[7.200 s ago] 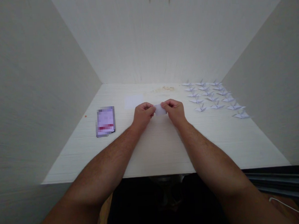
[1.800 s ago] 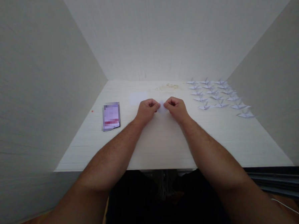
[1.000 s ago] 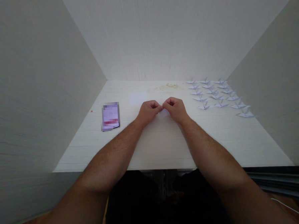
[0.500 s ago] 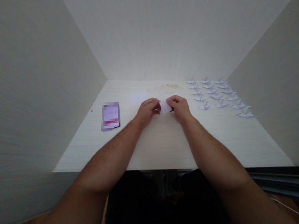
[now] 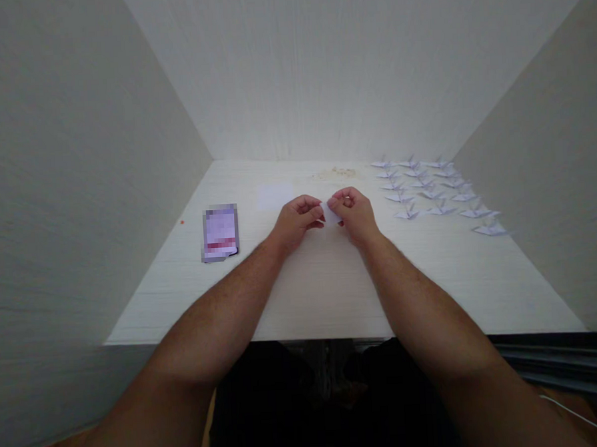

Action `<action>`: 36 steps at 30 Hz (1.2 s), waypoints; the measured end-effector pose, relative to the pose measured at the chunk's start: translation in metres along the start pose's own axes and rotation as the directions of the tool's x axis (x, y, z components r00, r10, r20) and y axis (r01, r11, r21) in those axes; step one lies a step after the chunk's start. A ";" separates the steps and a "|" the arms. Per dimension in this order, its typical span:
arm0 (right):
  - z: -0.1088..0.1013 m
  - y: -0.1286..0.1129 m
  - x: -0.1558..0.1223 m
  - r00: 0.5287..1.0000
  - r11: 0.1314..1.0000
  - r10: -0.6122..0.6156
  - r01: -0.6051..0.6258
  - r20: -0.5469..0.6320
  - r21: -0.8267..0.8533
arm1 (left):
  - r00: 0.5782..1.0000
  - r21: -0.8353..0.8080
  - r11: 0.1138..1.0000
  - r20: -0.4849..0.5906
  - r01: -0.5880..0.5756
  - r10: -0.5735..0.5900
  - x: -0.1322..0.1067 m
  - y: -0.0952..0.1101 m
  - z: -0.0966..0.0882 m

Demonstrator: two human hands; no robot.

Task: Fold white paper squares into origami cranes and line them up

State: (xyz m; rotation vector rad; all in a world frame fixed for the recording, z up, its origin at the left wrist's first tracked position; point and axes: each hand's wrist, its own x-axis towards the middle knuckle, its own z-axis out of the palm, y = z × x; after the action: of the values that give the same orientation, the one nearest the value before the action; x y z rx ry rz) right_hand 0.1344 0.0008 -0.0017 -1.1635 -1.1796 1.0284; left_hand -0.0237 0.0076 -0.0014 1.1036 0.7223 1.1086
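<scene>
A small folded piece of white paper (image 5: 331,213) is pinched between both hands just above the middle of the white table (image 5: 326,289). My left hand (image 5: 297,221) grips its left edge with curled fingers. My right hand (image 5: 354,212) grips its right edge, thumb and fingertips closed on it. Most of the paper is hidden by my fingers.
Several folded white paper cranes (image 5: 429,191) lie in rows at the back right. A flat white paper sheet (image 5: 275,193) lies behind my hands. A small purple-and-white pack (image 5: 220,231) lies at the left. White walls close in three sides. A faint stain (image 5: 338,173) marks the back.
The hands pressed the paper down on the table with fists together a second ago. They have since lifted it slightly and hold it between the fingertips.
</scene>
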 end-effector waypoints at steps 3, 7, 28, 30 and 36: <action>0.001 0.003 0.000 1.000 1.000 0.001 -0.001 0.010 0.002 | 1.000 0.012 1.000 -0.018 0.002 -0.002 0.000 0.001 0.001; 0.001 0.003 0.001 0.999 1.000 -0.004 0.004 0.039 0.005 | 0.999 0.029 1.000 -0.036 -0.004 0.005 0.000 0.001 0.001; -0.007 0.007 0.008 0.995 0.969 -0.077 0.059 -0.068 -0.239 | 0.975 0.135 0.990 -0.211 -0.046 0.074 0.004 0.000 -0.001; -0.008 0.006 0.006 0.988 0.944 -0.134 0.102 -0.082 -0.315 | 0.974 0.093 0.995 -0.222 -0.035 0.055 0.004 0.001 -0.002; -0.002 0.000 -0.005 0.948 0.821 -0.317 0.295 0.038 -0.488 | 0.983 0.097 0.995 -0.182 0.018 0.000 0.002 0.006 0.003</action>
State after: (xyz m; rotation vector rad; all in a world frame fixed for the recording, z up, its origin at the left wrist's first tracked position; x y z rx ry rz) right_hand 0.1353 -0.0046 -0.0025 -1.3158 -1.5881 0.4594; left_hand -0.0222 0.0087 0.0055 1.0897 0.9325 1.1872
